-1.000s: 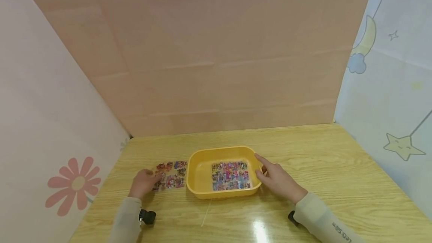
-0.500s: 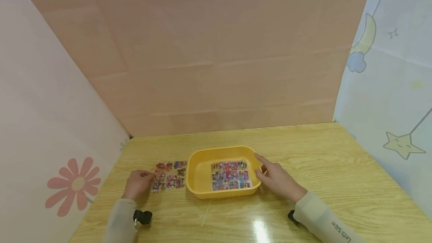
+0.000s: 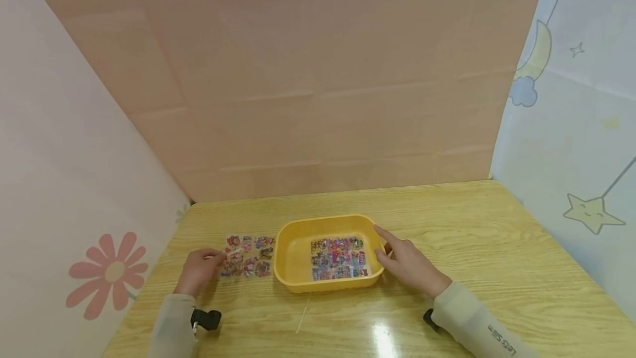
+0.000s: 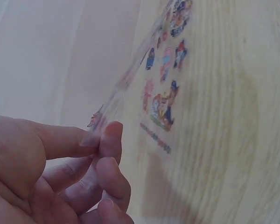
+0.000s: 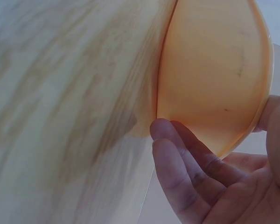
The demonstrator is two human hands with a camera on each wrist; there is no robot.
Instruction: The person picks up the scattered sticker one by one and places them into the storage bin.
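Note:
My left hand (image 3: 199,269) pinches the left edge of a clear sticker sheet (image 3: 249,261) with colourful cartoon figures, between thumb and index finger. In the left wrist view this pinched sheet (image 4: 126,79) slants up off the table, and printed figures (image 4: 163,105) also show flat on the wood beneath it; whether these belong to a second sheet I cannot tell. A yellow plastic basin (image 3: 293,287) stands just right of the sheet. My right hand (image 3: 409,269) grips its right rim, thumb over the edge and fingers against the outer wall. Another sticker sheet (image 3: 340,258) lies inside the basin, towards its right.
The wood-grain table (image 3: 447,225) reaches back to a pink-beige sheet wall (image 3: 318,82). Patterned walls close off both sides. A thin pale strip (image 3: 303,314) lies in front of the basin. Each wrist wears a black device (image 3: 207,319).
My left hand has drawn back to the left off the sheet's printed area and now pinches its left edge, which has lifted and shifted slightly left. My right hand and the basin stay put.

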